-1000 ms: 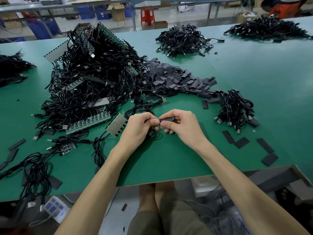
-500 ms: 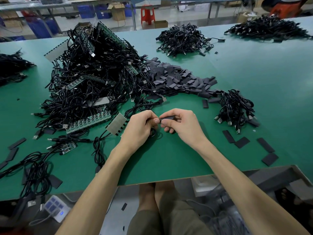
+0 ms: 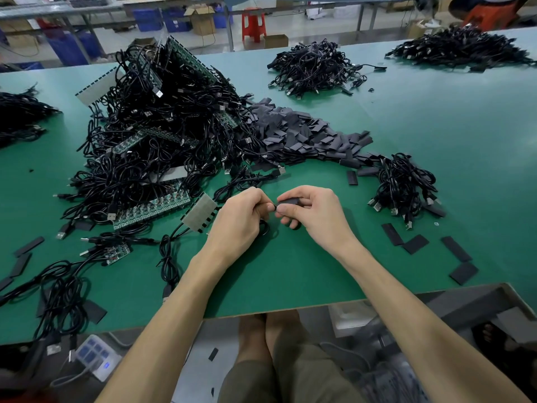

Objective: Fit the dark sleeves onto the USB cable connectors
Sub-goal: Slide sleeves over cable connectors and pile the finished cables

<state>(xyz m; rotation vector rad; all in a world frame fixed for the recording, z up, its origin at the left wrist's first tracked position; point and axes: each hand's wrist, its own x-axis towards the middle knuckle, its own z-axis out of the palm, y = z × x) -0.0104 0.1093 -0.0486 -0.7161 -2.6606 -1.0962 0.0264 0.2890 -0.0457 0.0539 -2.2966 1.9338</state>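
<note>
Two hands busy: our right hand pinches dark sleeve, left hand pinches USB cable end. Sleeve looks light, floppy, so we'd hold near mouth.

The left hand is gripping a USB cable, whose loop is lying on the green counter just under the palm. The right hand is pinching a dark sleeve between thumb and fingers, its end meeting the left fingertips. A heap of sleeves is lying behind, beside a tangled cable pile.
</note>
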